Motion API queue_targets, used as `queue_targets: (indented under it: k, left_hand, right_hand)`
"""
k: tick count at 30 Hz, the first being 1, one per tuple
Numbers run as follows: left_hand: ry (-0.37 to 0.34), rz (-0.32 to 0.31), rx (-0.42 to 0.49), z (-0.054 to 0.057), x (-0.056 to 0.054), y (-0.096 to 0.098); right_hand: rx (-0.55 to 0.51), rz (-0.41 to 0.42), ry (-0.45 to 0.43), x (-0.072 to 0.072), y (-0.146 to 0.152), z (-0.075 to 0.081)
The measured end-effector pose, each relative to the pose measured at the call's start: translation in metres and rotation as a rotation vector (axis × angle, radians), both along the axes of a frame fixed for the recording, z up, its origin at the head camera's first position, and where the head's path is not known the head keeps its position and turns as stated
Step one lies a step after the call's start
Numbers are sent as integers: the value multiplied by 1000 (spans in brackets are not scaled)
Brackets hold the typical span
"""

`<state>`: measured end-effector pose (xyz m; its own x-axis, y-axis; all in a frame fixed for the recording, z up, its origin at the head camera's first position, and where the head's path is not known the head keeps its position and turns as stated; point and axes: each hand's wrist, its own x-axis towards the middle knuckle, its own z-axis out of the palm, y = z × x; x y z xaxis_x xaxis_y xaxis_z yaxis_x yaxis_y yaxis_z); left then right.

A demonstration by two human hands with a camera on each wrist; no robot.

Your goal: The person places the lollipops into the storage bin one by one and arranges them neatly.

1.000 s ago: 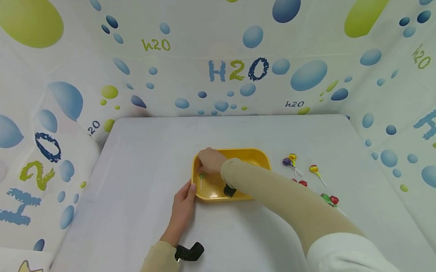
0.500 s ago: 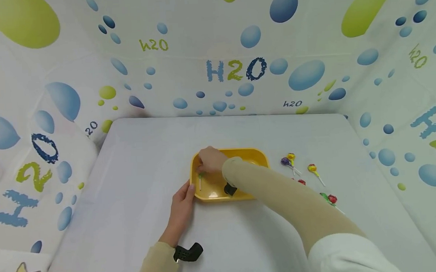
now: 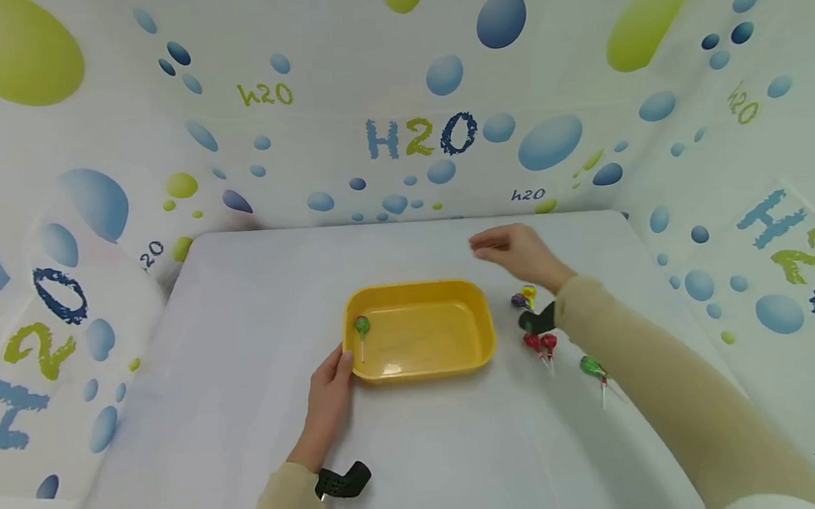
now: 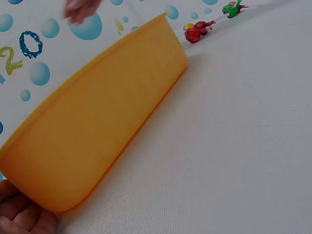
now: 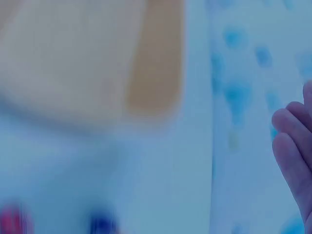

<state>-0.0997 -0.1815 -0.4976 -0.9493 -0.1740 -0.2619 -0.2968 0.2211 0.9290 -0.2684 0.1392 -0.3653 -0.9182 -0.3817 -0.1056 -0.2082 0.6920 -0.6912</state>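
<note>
A yellow plastic tray sits on the white table, with a green lollipop lying inside near its left end. My left hand holds the tray's front left corner, thumb at the rim; in the left wrist view its fingers curl against the outer wall. Raised beyond the tray's back right side, my right hand has nothing in it, its fingers loosely bent. Right of the tray lie a purple lollipop, a yellow lollipop and two red lollipops.
Another green lollipop lies farther right, partly beside the right sleeve. A black wrist camera on the right arm covers part of the table near the candies. A printed curtain stands behind the table.
My right hand has left the green lollipop in the tray's left end and moved up and right, out of the tray. My left hand stays on the corner. The head view has shifted slightly.
</note>
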Motion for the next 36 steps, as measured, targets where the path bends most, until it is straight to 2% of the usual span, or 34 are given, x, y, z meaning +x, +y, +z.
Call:
queue_targets:
  k: [5,8,11,16,20,29,36]
  left_hand:
    - [-22,10,-12,5,3,-15]
    - [-31,17,-20,9,5,-22]
    - [-42,12,-19,11,5,-24]
    - [-58,8,-3,8,4,-23]
    - [-75,7,5,4,3,-20]
    - [-76,-22,39,4,0,-6]
    - [-73,-43,29,5,-3,4]
  right_hand:
    - [2,-179,9,-6,87,-3]
    - [21,-224,-15,-3,119,-15]
    - [64,-221,-54,4,137,-38]
    - [190,-136,-107,16,144,-82]
    - [237,-107,-125,21,141,-101]
    - [291,-105,-121,25,151,-106]
    - [321,-131,-108,32,161,-110]
